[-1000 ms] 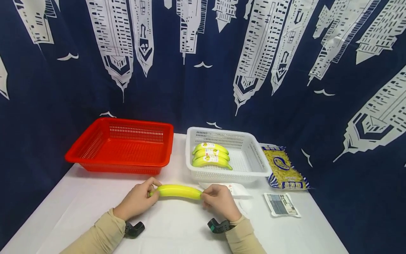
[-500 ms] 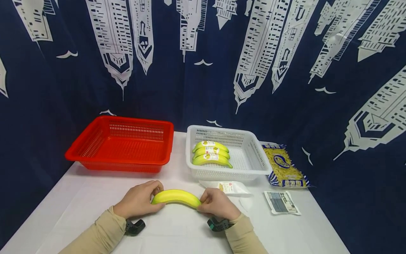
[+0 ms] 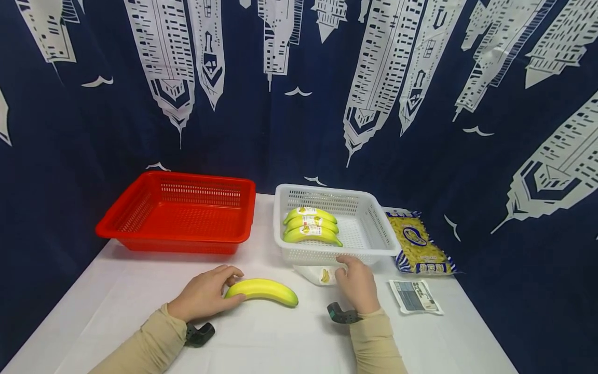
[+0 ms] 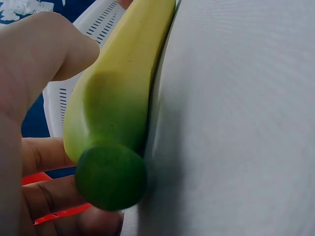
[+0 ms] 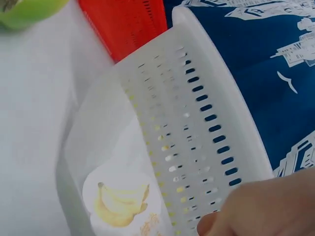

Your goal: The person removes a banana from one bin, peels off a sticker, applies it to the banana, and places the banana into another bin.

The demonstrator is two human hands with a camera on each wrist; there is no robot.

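We see the table (image 3: 140,311) with a red basket (image 3: 179,213), holding nothing, left of the white basket (image 3: 374,228), which holds three labelled bananas (image 3: 310,228). In front of it lies one bare banana (image 3: 263,290); our left hand (image 3: 205,293) curls around its stem end. Our right hand (image 3: 357,283) pinches a clear labelled bag (image 3: 320,274); we should open it wide before sliding.
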